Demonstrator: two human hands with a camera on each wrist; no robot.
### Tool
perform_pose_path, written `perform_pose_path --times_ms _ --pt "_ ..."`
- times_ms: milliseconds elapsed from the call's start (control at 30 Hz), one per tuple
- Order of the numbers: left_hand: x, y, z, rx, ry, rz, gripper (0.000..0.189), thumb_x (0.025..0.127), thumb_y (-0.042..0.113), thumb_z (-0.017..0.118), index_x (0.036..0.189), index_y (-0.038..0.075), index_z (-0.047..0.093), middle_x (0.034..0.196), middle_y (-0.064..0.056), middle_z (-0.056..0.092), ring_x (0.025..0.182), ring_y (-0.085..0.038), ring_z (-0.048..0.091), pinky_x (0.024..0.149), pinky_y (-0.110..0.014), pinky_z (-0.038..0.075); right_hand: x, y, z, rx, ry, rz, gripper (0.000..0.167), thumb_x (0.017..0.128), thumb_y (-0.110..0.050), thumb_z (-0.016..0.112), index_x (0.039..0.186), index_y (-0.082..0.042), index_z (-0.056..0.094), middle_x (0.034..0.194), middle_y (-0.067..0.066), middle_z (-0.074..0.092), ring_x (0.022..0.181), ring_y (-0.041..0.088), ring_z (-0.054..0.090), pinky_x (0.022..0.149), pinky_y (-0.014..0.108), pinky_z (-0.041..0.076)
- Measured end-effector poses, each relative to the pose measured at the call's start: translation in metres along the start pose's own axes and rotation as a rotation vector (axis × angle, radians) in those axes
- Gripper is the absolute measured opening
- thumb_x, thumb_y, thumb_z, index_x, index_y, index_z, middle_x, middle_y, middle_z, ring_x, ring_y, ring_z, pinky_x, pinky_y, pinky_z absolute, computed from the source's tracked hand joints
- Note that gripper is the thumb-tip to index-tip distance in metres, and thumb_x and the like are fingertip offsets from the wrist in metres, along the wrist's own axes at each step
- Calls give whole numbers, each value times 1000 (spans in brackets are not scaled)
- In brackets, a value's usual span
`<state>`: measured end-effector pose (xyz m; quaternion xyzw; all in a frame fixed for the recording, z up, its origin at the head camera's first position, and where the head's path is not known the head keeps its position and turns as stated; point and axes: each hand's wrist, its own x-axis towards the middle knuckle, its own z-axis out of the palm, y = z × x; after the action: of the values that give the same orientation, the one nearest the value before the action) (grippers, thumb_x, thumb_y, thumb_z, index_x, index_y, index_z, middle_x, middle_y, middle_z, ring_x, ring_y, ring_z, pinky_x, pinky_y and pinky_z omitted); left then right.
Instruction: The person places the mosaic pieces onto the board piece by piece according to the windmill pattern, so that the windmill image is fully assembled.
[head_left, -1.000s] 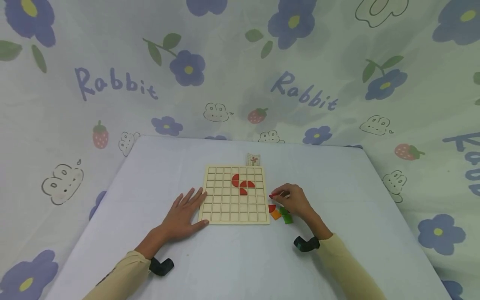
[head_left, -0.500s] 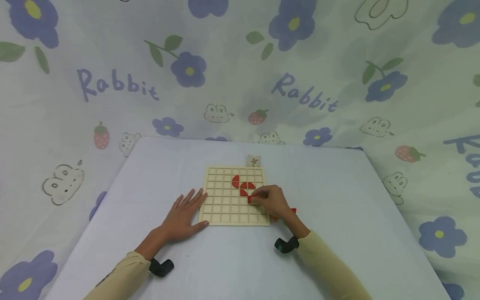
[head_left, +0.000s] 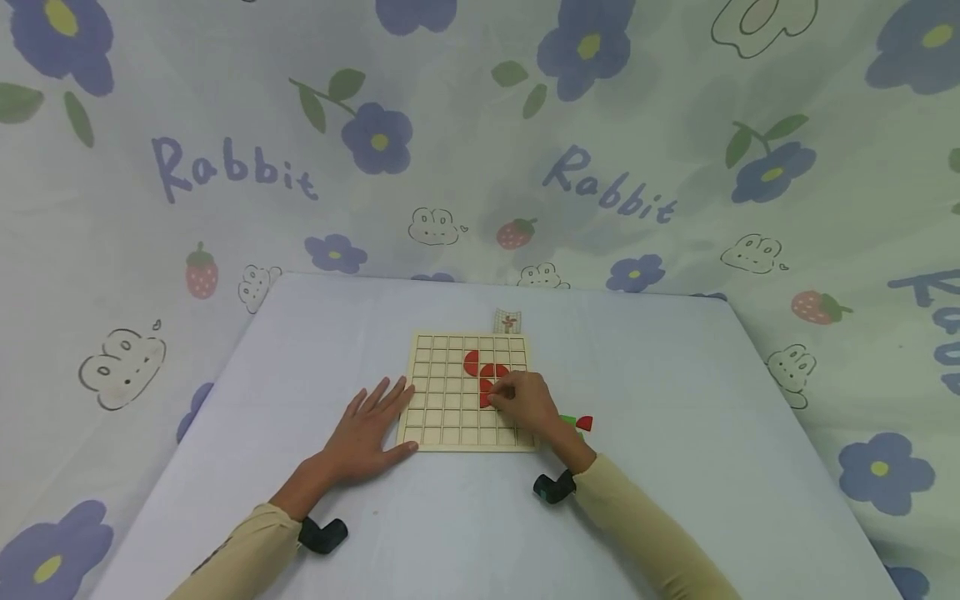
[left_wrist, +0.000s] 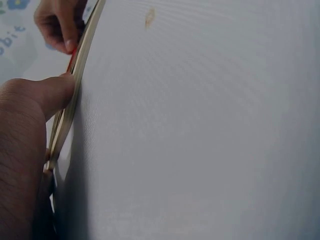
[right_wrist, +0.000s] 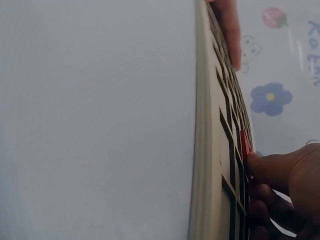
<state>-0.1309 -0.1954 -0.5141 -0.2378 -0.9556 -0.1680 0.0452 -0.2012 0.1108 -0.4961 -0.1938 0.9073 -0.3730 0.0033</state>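
A square wooden grid board (head_left: 442, 417) lies flat on the white table. Several red quarter-circle pieces (head_left: 472, 363) sit in its cells, right of the middle. My right hand (head_left: 528, 408) reaches over the board's right half, its thumb and fingertips pinching a red quarter-circle piece (head_left: 483, 401) at a cell just below the others. In the right wrist view the thumb (right_wrist: 272, 167) is against that red piece (right_wrist: 244, 144), low at the grid. My left hand (head_left: 363, 433) rests spread at the board's left edge, fingertips and thumb touching the frame.
Behind the board's far edge lies a small card (head_left: 507, 322) with a gridded red pattern. Right of the board, partly covered by the right forearm, are a loose red piece (head_left: 585, 423) and a green piece (head_left: 567, 419). A printed curtain (head_left: 480, 167) rises behind the table.
My right hand has moved left from the loose pieces onto the board, carrying a red quarter-circle piece to a cell under the other red ones. The left hand has stayed still.
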Motion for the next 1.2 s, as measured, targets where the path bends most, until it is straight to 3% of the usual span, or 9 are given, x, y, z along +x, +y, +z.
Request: perform_pose_path --times_ms 300,533,767,1067,1200 --pt "-1 -1 0 9 -28 -15 87 91 62 55 156 12 28 162 -7 22 148 -32 14 113 -58 12 -4 -3 0 -51 -3 -74 9 84 -16 80 90 -10 78 82 -7 64 72 9 55 63 26 48" --pt "0 0 -1 -3 -21 -7 87 90 60 57 156 12 28 161 -7 23 148 -33 14 113 -58 12 -9 0 -8 -22 56 -102 7 83 -11 80 89 -10 76 84 -7 66 76 8 59 67 27 52" --pt "0 0 0 8 -21 -11 87 90 60 57 156 11 28 161 -8 23 148 -33 14 113 -58 13 -17 9 -31 -15 52 -4 7 85 -10 78 92 -12 75 84 -7 64 76 10 58 67 30 51" --pt "2 1 -2 0 -24 -11 88 90 62 56 155 10 30 161 -10 23 147 -35 15 113 -59 13 -34 26 -63 -74 -69 192 16 84 -19 79 99 -16 75 92 -5 64 86 16 58 71 32 51" --pt "1 2 -2 -3 -31 -19 88 90 62 56 156 11 29 161 -9 22 147 -34 14 113 -59 12 -42 35 -72 -115 -134 197 25 79 -25 84 101 -16 75 97 -6 65 91 17 57 76 35 50"
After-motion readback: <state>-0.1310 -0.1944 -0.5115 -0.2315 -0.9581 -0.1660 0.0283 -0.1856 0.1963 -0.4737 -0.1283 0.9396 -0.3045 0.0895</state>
